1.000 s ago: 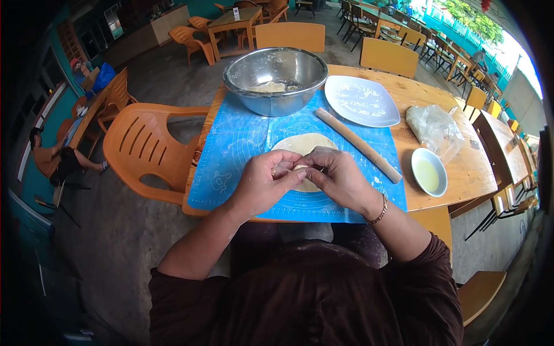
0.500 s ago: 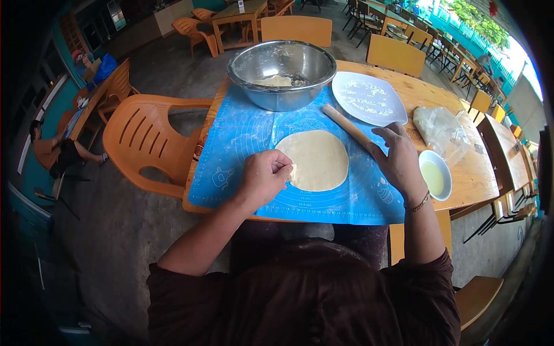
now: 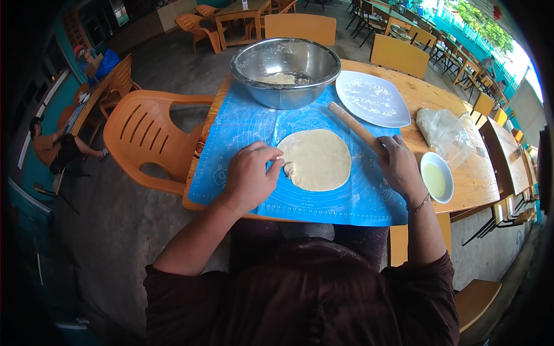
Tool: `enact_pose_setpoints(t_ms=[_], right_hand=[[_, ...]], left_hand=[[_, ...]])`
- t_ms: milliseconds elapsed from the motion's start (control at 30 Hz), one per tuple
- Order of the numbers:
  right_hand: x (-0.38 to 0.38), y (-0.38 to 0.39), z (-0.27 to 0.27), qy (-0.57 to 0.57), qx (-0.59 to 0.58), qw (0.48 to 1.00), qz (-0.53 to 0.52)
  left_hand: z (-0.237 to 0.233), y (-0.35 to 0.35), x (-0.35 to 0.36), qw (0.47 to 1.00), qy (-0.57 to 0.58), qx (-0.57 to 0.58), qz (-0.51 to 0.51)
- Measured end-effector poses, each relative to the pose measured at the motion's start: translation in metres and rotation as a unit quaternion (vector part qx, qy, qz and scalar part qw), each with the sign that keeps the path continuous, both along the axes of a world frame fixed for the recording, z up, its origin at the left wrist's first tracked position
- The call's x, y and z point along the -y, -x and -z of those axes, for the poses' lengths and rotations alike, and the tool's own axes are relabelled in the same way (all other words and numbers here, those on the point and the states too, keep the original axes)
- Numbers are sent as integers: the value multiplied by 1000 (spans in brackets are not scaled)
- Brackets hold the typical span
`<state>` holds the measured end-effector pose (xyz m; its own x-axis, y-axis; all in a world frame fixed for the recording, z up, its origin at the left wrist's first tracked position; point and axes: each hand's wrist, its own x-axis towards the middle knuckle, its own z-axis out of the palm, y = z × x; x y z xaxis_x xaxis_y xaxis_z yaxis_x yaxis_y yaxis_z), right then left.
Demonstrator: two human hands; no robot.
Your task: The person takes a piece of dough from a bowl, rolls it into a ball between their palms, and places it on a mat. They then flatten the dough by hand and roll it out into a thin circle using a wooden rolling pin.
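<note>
A flat round of dough lies on the blue pastry mat. Its left edge has a small folded, bunched bit. Beside that edge is my left hand, thumb and forefinger apart, the forefinger's tip at the dough's rim. My right hand has its fingers round the near end of a wooden rolling pin, which slants across the mat to the right of the dough. Behind stands a steel bowl with more dough inside.
A white plate dusted with flour sits at the back right. Nearer are a clear plastic bag and a small white bowl of yellowish liquid. An orange chair stands at the table's left; a person sits far left.
My left thumb and forefinger have parted from their pinch at the dough's edge, leaving a bunched bit there. My right hand has lowered and closed round the rolling pin's end.
</note>
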<state>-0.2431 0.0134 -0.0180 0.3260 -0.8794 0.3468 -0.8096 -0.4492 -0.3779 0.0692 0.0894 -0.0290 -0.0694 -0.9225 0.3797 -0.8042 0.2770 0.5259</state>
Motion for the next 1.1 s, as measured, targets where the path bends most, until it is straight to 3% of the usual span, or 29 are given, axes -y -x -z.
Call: enact_pose_setpoints(t_ms=[67,133,200,267,367,600,767,933,1000,1100], right_hand=[[-22,0,-19,-14,18,1000,0],[-41,-3,-35,-29,35,999,0],[-57,-10,-42,-33,78,991,-102],[-60,-19,-33,-21,83,987,-135],[-57,-33,-20,-26,38,978,-205],[-17,-41,-3,34,19,969,-244],[-7,-43,5,10,-16,968,-250],[2,-45,10,-17,-54,968,-244],[3,-50,0,3,-122,964,-234],[3,-57,-3,43,-132,962,-234]], left_hand=[[-14,-9,-3,993,87,-78,-34],[-26,-22,-6,987,133,-77,-42],[-32,-27,-10,980,179,-74,-47],[-34,-27,-13,974,226,-12,26],[-26,-18,-21,967,218,86,95],[-10,-19,-20,974,158,87,134],[-1,-15,-15,971,80,146,172],[5,-7,-18,968,25,206,143],[4,-5,-19,966,12,227,128],[5,-4,-14,970,-7,218,108]])
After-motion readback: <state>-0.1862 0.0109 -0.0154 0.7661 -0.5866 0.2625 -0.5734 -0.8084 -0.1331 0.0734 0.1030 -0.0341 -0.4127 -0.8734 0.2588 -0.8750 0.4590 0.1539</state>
